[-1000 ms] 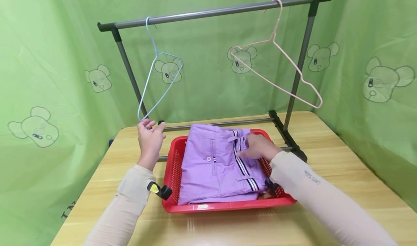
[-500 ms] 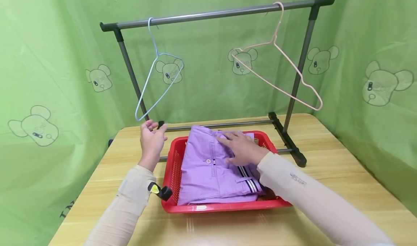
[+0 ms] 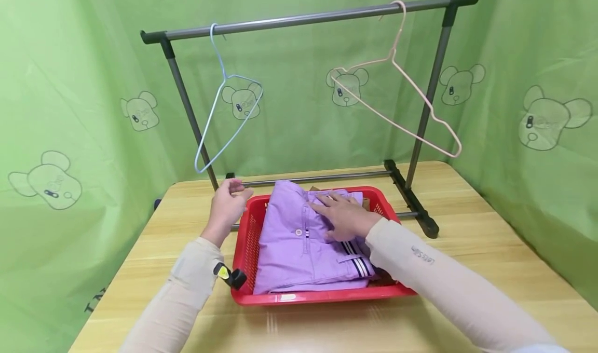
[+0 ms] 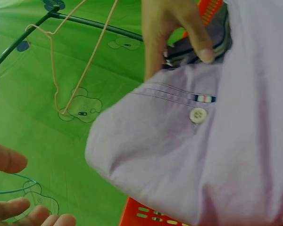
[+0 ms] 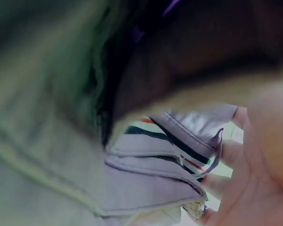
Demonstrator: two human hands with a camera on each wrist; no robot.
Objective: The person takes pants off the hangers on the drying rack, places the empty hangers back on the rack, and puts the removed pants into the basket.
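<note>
Folded purple pants (image 3: 289, 254) with a buttoned pocket, belt loops and a striped inner waistband lie in a red perforated basket (image 3: 303, 297). My right hand (image 3: 343, 218) rests on their waistband side with fingers spread. In the right wrist view, the fingers of that right hand (image 5: 236, 183) show beside the striped waistband; much there is dark and blurred. At the basket's left rim, my left hand (image 3: 227, 206) hovers with loosely bent fingers and nothing in them. A blue hanger (image 3: 217, 114) hangs above it, apart from the fingers. The pants' lower layers are hidden.
Behind the basket stands a metal clothes rack (image 3: 303, 19), its feet on the wooden table (image 3: 476, 228). On the bar's right side hangs a pink hanger (image 3: 397, 119). A green curtain (image 3: 289, 130) with bear drawings encloses the back and sides.
My right hand has shifted left from the waistband's far right onto the pants. The left hand has dropped slightly and moved right, away from the blue hanger's lower corner.
</note>
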